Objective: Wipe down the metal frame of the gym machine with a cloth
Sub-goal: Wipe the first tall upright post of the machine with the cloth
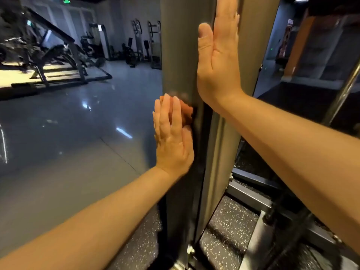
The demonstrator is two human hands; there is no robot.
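Metal frame [179,55] of the gym machine: a grey vertical upright that fills the middle of the view, running from the top edge down to the floor. Cloth [187,112]: a blurred orange-brown patch, visible only at the fingertips of the left hand [173,137], trapped between that hand and the near-left face of the frame. The left hand lies flat, fingers straight and close together, palm pressing the cloth to the metal. Nothing curls round the cloth, so pressure alone appears to hold it, which suits sliding strokes along the upright. The right hand [218,61] sits higher on the frame, against its right face, likewise flat with fingers extended upward and thumb alongside. It holds nothing and probably steadies the person against the push of wiping. How much of the frame is already wiped cannot be told; a faint smudge shows on the metal just above the cloth.

Left of the frame lies a glossy grey floor [78,123] carrying streaks of reflected light, with other machines [136,45] well beyond it near the far wall. At the foot of the frame and to its right are dark speckled rubber matting [229,221] and, further right, a slanted chrome bar [342,90]. The room is dim.
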